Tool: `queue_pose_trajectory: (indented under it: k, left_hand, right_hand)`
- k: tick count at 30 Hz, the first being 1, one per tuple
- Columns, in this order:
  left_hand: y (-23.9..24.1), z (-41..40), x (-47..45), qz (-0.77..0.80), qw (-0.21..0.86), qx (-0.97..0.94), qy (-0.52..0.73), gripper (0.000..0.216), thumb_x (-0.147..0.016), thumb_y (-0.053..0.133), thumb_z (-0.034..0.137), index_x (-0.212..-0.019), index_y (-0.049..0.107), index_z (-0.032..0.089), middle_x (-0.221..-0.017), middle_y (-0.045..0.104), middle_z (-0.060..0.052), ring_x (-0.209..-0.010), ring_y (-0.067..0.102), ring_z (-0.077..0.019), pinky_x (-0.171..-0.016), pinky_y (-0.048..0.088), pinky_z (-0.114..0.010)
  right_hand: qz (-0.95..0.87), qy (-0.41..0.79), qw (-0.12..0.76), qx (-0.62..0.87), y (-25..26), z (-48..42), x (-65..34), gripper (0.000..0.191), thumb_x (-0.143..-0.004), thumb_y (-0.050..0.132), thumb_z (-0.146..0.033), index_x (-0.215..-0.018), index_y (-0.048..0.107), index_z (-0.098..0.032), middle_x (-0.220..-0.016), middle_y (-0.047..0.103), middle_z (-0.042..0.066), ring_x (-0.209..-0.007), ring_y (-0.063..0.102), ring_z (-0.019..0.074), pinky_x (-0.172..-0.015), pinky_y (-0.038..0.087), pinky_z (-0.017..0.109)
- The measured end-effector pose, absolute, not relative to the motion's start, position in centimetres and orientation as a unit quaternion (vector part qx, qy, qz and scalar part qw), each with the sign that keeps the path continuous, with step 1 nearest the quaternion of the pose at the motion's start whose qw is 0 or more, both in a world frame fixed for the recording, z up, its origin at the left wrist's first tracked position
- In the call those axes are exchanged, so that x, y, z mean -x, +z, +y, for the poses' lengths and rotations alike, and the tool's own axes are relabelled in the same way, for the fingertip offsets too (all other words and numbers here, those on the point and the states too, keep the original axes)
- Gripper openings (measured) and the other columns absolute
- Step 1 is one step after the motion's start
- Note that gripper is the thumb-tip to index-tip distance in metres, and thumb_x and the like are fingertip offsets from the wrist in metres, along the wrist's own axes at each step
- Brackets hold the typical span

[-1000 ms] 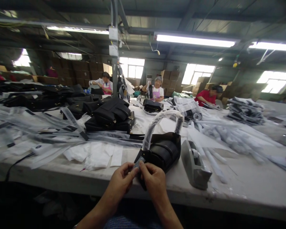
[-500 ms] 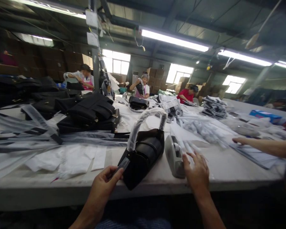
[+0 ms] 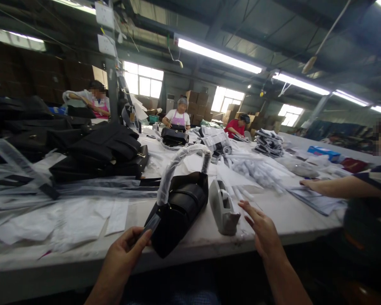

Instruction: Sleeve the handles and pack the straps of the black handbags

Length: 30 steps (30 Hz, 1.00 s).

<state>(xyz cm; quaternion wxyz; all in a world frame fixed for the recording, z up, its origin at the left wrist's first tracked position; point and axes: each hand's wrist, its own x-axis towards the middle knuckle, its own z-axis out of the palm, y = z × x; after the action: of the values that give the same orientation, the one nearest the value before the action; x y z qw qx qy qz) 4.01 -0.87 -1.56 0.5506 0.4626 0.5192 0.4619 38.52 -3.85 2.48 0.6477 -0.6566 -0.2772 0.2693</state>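
Observation:
A black handbag [image 3: 179, 212] lies on the white table [image 3: 292, 212] in front of me, its handle [image 3: 174, 167] wrapped in clear plastic. My left hand [image 3: 125, 254] pinches a small flat tab [image 3: 149, 224] at the bag's near end. To the right, my right hand [image 3: 262, 231] hovers with fingers spread and holds nothing, just beside a grey tape dispenser [image 3: 222, 207].
Black bags [image 3: 98, 154] are piled at the left, with white sheets [image 3: 66, 220] and plastic strips spread near me. Wrapped white rolls [image 3: 257, 171] lie beyond the dispenser. A co-worker's arm [image 3: 333, 188] reaches over papers at the right. Other people work at the far end.
My right hand let go of the tab and moved right, opening beside the tape dispenser. The view swung right, and a co-worker's arm and body came into view.

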Motion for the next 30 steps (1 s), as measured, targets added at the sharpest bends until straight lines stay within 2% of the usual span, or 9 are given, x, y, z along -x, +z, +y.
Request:
queue_pose_trajectory:
  k: [5,9,14,16,18,21,25,30]
  left_hand:
    - [-2.2,-0.7,-3.9,0.529,0.542,-0.462,0.461,0.044,-0.065,0.075,0.060,-0.074,0.066,0.018,-0.057,0.058,0.005,-0.041,0.034,-0.0066,-0.039,0.021,-0.019]
    - [-1.9,-0.7,-3.9,0.522,0.540,-0.467,0.467,0.046,-0.062,0.076,0.061,-0.073,0.065,0.017,-0.061,0.061,0.003,-0.043,0.037,-0.0067,-0.040,0.024,-0.018]
    - [-1.5,-1.0,-4.0,0.520,0.550,-0.461,0.464,0.044,-0.065,0.076,0.059,-0.076,0.065,0.017,-0.071,0.068,0.000,-0.049,0.048,-0.0094,-0.039,0.024,-0.018]
    - [-1.5,-1.1,-4.0,0.517,0.545,-0.465,0.469,0.044,-0.066,0.075,0.059,-0.078,0.067,0.017,-0.072,0.070,-0.001,-0.060,0.059,-0.0147,-0.045,0.034,-0.018]
    - [-1.6,-1.1,-3.9,0.505,0.544,-0.478,0.470,0.041,-0.071,0.072,0.056,-0.083,0.069,0.017,-0.077,0.072,-0.003,-0.076,0.065,-0.0197,-0.058,0.045,-0.020]
    - [-1.8,-1.1,-3.8,0.489,0.540,-0.500,0.468,0.036,-0.077,0.069,0.052,-0.091,0.070,0.018,-0.086,0.074,-0.004,-0.089,0.066,-0.0217,-0.076,0.048,-0.024]
    - [-2.1,-1.0,-3.6,0.486,0.513,-0.523,0.476,0.033,-0.076,0.072,0.047,-0.092,0.070,0.018,-0.088,0.074,-0.003,-0.089,0.067,-0.0221,-0.079,0.050,-0.025]
    - [-2.2,-1.3,-3.4,0.466,0.478,-0.564,0.486,0.028,-0.080,0.068,0.045,-0.091,0.070,0.019,-0.089,0.074,-0.004,-0.091,0.066,-0.0230,-0.081,0.050,-0.027]
  right_hand:
    - [-0.205,0.327,0.665,0.639,0.4,-5.8,-37.4,0.053,-0.048,0.088,-0.053,-0.086,0.079,-0.017,-0.096,0.076,0.007,-0.093,0.067,0.0214,-0.072,0.054,0.024]
    - [-0.129,0.362,0.693,0.610,-2.7,-5.8,-37.5,0.056,-0.036,0.095,-0.042,-0.082,0.078,-0.016,-0.085,0.077,0.006,-0.070,0.069,0.0155,-0.058,0.056,0.021]
    - [-0.114,0.365,0.694,0.610,-4.4,-5.5,-36.7,0.056,-0.031,0.096,-0.040,-0.078,0.077,-0.015,-0.077,0.076,0.005,-0.061,0.066,0.0125,-0.052,0.054,0.018]
    - [-0.142,0.380,0.684,0.606,-4.2,-5.9,-34.7,0.054,-0.037,0.095,-0.041,-0.080,0.076,-0.015,-0.079,0.076,0.005,-0.059,0.064,0.0111,-0.052,0.054,0.017]
    - [-0.218,0.419,0.654,0.591,-3.5,-6.4,-31.7,0.045,-0.052,0.091,-0.044,-0.084,0.076,-0.015,-0.081,0.076,0.005,-0.057,0.061,0.0091,-0.051,0.052,0.017]
    - [-0.356,0.500,0.585,0.530,-1.9,-6.7,-26.3,0.036,-0.069,0.082,-0.045,-0.083,0.075,-0.013,-0.074,0.073,0.006,-0.052,0.058,0.0085,-0.047,0.047,0.017]
    - [-0.417,0.552,0.544,0.474,0.3,-5.2,-20.4,0.038,-0.074,0.076,-0.049,-0.082,0.074,-0.013,-0.070,0.071,0.006,-0.047,0.058,0.0091,-0.047,0.046,0.019]
    - [-0.439,0.505,0.544,0.507,1.2,-2.7,-17.2,0.041,-0.075,0.073,-0.052,-0.068,0.071,-0.011,-0.060,0.065,0.003,-0.041,0.050,0.0067,-0.042,0.038,0.018]
